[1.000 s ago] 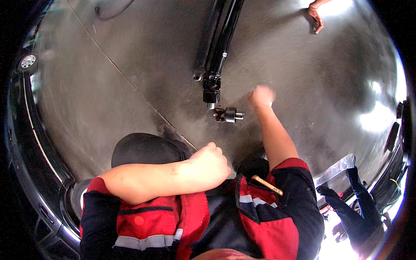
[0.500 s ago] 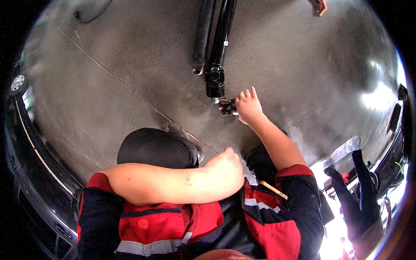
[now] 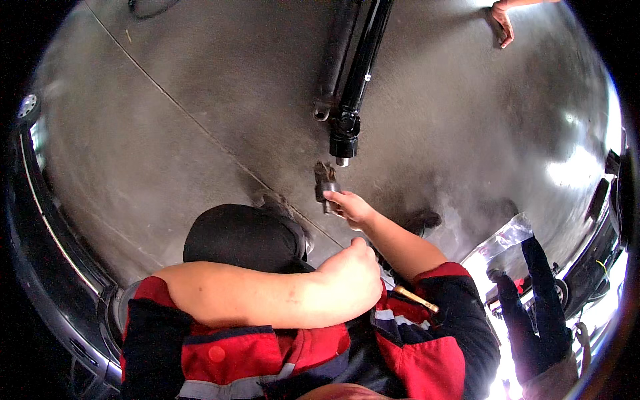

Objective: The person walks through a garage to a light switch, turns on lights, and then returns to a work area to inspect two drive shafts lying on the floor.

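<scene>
In my right hand [image 3: 352, 207] is a dark metal yoke-like part [image 3: 327, 184] with a forked end and a short stub. My fingers wrap its near side, and its forked end points away from me. Just beyond it lies a black drive shaft [image 3: 362, 83] with a jointed end and a bright stub; the part and the stub are apart. My left hand [image 3: 355, 272] is curled closed in front of my body, its forearm lying across me. The inside of that hand is hidden.
A second dark tube [image 3: 337, 63] lies beside the shaft. Another person's hand [image 3: 505, 27] is at the far right. Dark cars [image 3: 50, 233] stand at the left and right. A person's dark-clad legs [image 3: 537, 293] show at the lower right, and a cable [image 3: 152, 10] lies far left.
My right hand has turned and moved nearer and left, carrying the metal part away from the shaft end. The other person's hand shows more fully. My left hand stays curled.
</scene>
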The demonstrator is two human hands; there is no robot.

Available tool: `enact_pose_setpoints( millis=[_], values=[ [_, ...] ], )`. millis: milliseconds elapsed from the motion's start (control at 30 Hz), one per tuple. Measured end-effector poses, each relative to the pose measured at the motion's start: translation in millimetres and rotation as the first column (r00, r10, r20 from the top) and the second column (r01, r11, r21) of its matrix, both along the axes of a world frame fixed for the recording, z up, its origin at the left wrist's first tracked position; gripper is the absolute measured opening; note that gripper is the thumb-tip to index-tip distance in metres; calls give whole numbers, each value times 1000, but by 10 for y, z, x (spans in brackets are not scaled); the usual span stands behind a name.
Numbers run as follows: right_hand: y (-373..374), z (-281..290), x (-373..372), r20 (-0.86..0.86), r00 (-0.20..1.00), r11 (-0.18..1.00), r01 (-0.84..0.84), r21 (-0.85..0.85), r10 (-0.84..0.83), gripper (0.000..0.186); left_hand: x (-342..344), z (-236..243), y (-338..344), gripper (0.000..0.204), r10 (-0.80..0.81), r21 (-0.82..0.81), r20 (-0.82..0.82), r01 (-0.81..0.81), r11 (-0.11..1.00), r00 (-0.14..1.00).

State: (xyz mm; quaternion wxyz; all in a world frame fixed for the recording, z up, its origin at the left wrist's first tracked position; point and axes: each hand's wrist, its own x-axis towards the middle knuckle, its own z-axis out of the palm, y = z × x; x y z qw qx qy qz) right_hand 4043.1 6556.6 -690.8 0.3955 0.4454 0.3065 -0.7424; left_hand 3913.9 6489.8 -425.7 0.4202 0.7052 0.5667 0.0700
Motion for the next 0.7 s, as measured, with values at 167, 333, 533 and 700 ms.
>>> enact_pose_setpoints(
  millis=[167, 333, 533, 700],
  values=[
    [-476, -211, -476, -98, 975, 976, 205, 68, -198, 44, 36, -28, -65, 13, -20, -54, -3, 20, 998, 1000],
    [-545, -225, -870, -199, 919, 905, 377, 199, -339, 35, 55, -34, -112, 14, -19, -34, -36, 17, 999, 999],
    [-482, -225, -998, -223, 937, 907, 324, 270, -268, 46, 22, -9, -136, 14, -29, -45, -56, 26, 999, 998],
    [-596, -246, -997, -175, 977, 866, 189, 463, -119, 46, 7, 13, -160, 14, -52, -52, -66, 48, 997, 996]
  ],
)
